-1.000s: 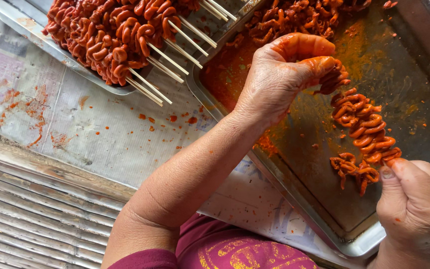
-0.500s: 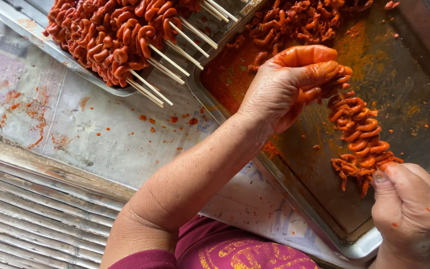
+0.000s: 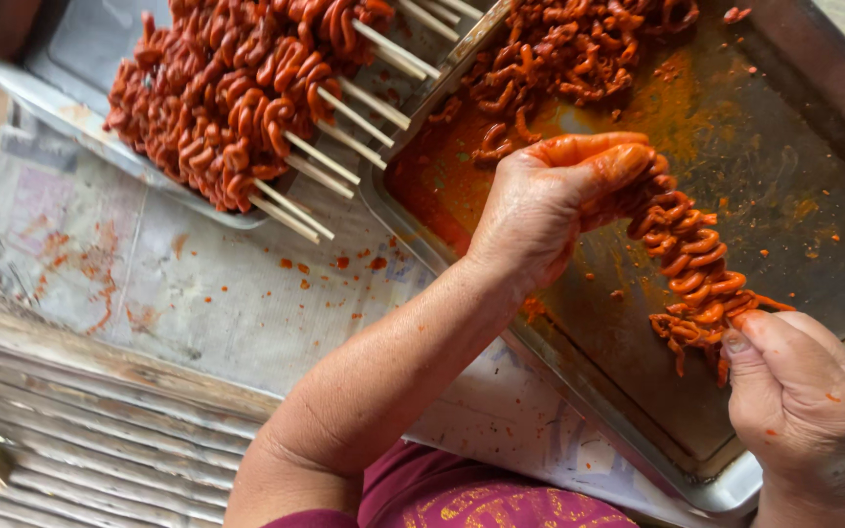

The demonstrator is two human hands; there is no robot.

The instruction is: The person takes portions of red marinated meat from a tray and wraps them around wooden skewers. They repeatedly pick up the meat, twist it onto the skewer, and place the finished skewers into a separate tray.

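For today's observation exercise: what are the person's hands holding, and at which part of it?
Both hold one skewer of red marinated coils: the left hand grips its upper end, the right hand pinches its lower end above the metal tray.

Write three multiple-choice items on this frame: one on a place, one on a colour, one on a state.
1. Where do the finished skewers lie?
A. in the far tray, upper left
B. on the newspaper
C. on the slatted bench

2. What colour is the meat?
A. green
B. orange-red
C. white

3. How is the skewer in hand held?
A. by the left hand only
B. lying loose in the tray
C. by both hands, one at each end

Answers: 1 A, they are piled in the far tray, sticks pointing right. 2 B, the marinade stains meat and fingers. 3 C, the left hand grips the top, the right hand the bottom, above the near tray.
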